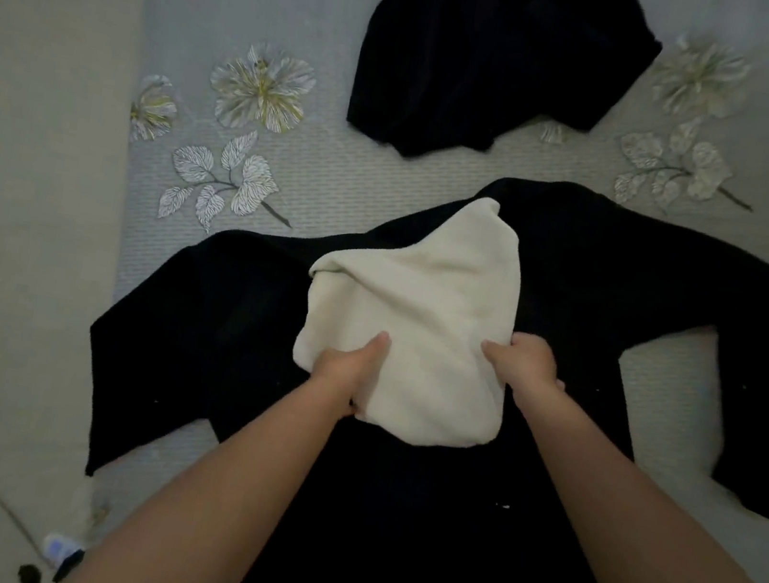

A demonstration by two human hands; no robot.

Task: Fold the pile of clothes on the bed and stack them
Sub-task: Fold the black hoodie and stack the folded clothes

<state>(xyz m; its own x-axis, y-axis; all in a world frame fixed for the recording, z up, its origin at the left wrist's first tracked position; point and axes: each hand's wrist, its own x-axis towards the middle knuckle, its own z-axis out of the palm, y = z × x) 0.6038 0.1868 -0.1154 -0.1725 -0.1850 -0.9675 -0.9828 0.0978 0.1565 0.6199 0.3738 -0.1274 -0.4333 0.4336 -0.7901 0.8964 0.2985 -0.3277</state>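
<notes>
A black long-sleeved garment (600, 285) lies spread flat on the bed, sleeves out to both sides. On its middle sits a cream-coloured folded cloth (425, 308). My left hand (350, 366) grips the cloth's near left edge, thumb on top and fingers underneath. My right hand (524, 364) grips its near right edge, fingers tucked under the fabric. A second black garment (490, 56) lies bunched at the far side of the bed.
The bed sheet (349, 185) is pale grey with printed flowers and leaves. The bed's left edge runs beside a beige floor (22, 183). Small dark and pale objects (54, 551) lie on the floor at bottom left.
</notes>
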